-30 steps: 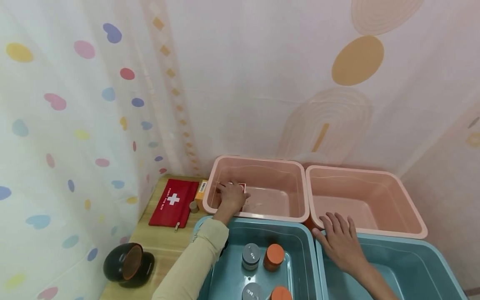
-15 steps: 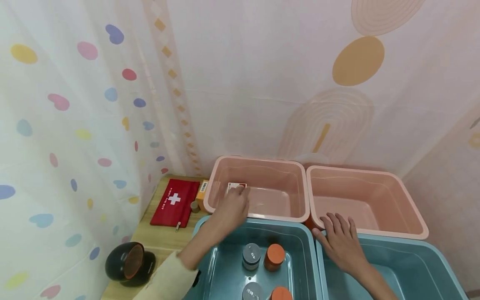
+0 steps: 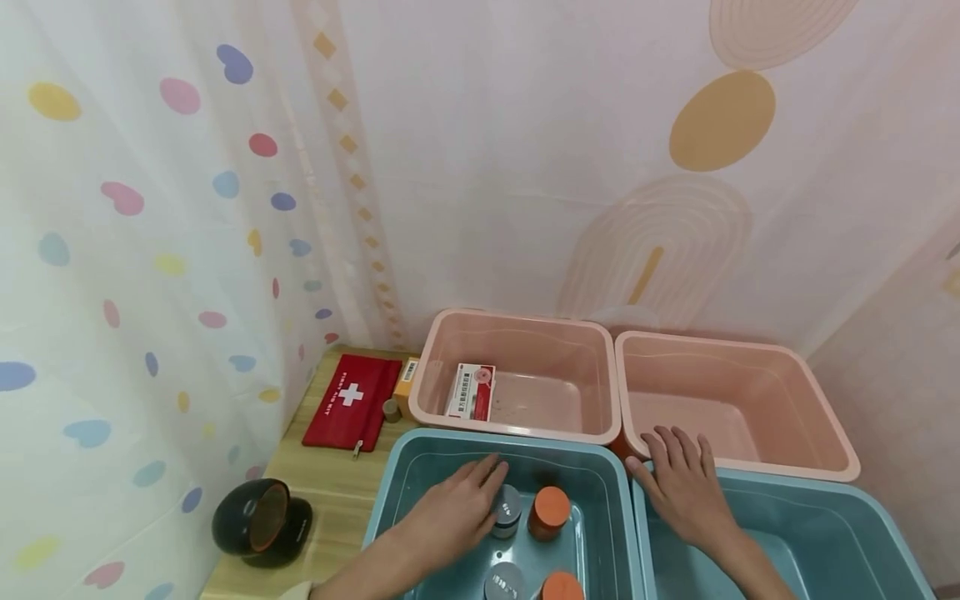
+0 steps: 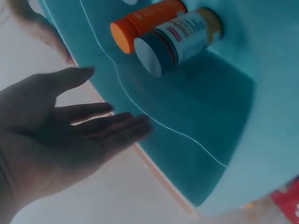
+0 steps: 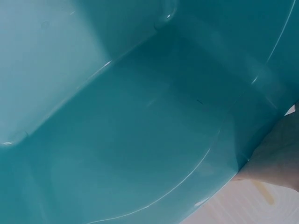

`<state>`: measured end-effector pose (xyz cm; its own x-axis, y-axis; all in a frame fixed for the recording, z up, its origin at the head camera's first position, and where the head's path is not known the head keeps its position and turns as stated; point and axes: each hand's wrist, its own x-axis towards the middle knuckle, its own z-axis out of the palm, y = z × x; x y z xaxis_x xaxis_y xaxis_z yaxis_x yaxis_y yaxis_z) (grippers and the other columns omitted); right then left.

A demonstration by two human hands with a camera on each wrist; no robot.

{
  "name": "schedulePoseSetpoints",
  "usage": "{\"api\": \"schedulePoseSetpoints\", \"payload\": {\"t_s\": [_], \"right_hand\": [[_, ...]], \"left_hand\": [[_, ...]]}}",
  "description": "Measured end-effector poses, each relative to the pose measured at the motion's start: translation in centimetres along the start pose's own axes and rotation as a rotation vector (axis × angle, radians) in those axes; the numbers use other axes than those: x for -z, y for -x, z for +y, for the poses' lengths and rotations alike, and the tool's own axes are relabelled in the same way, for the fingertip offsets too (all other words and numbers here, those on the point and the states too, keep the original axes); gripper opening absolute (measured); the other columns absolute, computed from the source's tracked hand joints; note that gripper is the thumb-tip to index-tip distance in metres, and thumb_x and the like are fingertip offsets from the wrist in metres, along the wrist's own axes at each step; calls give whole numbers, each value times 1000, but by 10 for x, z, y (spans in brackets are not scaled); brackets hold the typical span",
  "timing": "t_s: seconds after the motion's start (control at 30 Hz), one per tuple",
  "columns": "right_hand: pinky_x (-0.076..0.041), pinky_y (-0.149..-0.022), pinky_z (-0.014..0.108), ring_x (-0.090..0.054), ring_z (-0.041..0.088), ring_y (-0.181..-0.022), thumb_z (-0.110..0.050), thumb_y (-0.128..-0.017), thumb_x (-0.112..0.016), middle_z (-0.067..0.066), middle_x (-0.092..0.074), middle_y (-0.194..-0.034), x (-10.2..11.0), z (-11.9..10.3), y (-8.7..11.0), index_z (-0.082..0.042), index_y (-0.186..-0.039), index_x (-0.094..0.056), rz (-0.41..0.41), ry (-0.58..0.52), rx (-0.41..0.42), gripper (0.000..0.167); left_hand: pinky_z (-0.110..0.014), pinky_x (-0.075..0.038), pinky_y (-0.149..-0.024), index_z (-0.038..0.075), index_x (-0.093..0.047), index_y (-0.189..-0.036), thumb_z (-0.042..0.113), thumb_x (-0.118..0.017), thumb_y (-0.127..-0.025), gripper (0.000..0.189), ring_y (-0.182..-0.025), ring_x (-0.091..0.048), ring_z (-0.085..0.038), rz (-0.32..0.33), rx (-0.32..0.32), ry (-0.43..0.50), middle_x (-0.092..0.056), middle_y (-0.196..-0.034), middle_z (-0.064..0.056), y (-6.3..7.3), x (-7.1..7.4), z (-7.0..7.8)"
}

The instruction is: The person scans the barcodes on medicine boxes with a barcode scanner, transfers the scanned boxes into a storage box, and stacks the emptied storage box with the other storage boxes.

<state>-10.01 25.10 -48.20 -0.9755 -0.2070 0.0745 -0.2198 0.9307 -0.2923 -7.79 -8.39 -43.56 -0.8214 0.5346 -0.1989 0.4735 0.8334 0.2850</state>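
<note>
My left hand point(image 3: 457, 510) is over the left blue bin point(image 3: 408, 446), beside a grey-lidded bottle point(image 3: 507, 508). In the left wrist view its fingers point(image 4: 93, 114) are extended and hold nothing. An orange-lidded bottle point(image 3: 550, 510) stands to the right, with another grey-lidded bottle point(image 3: 504, 582) and orange-lidded bottle point(image 3: 562, 587) nearer the front. A white and red medicine box point(image 3: 472, 392) lies in the left pink bin point(image 3: 525, 318). My right hand point(image 3: 686, 492) rests at the adjoining rims of the right pink bin point(image 3: 821, 400) and right blue bin point(image 3: 862, 492), fingers spread.
On the wooden table point(image 3: 337, 483) at left lie a red first aid pouch point(image 3: 351, 400), a yellow box point(image 3: 405, 383), a small cylinder point(image 3: 391, 410) and a dark rounded object point(image 3: 258, 521). A patterned curtain point(image 3: 487, 167) hangs behind the bins.
My left hand has drawn back from the left pink bin to above the left blue bin. The medicine box it covered now shows fully. My right hand has stayed put.
</note>
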Motion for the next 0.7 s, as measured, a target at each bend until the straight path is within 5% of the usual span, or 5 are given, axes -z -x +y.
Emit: {"api": "schedulePoseSetpoints", "payload": {"t_s": [0.17,0.33,0.5,0.7], "right_hand": [[-17,-125,77,-37,54,-151,-42,-115,-55,31,-48,-159,-1,0,2,1,-148,-54,-15,-7,-13,54],[-16,-125,78,-36,55,-152,-42,-116,-54,31,-47,-160,-2,0,2,2,-149,-53,-28,-10,-23,55],[-16,-125,77,-36,55,-152,-43,-116,-54,32,-47,-160,0,-1,0,2,-149,-53,-36,-11,-27,56],[-17,-125,77,-36,55,-151,-42,-115,-55,32,-47,-160,1,-1,-2,2,-149,-53,-26,-6,-28,55]], "left_hand": [[-54,-63,-101,8,-58,-158,27,-82,-101,65,-133,-67,-38,-96,79,14,-61,-158,-18,2,-9,0],[-56,-63,-101,11,-54,-161,29,-82,-100,70,-129,-70,-39,-121,102,25,-59,-158,-19,5,-19,0],[-53,-66,-92,14,-49,-164,24,-82,-100,73,-123,-72,-39,-101,64,0,-57,-161,-20,6,-29,1],[-42,-68,-81,13,-55,-160,19,-80,-102,64,-121,-74,-31,-34,-23,-138,-59,-160,-15,-1,-44,8]]}}
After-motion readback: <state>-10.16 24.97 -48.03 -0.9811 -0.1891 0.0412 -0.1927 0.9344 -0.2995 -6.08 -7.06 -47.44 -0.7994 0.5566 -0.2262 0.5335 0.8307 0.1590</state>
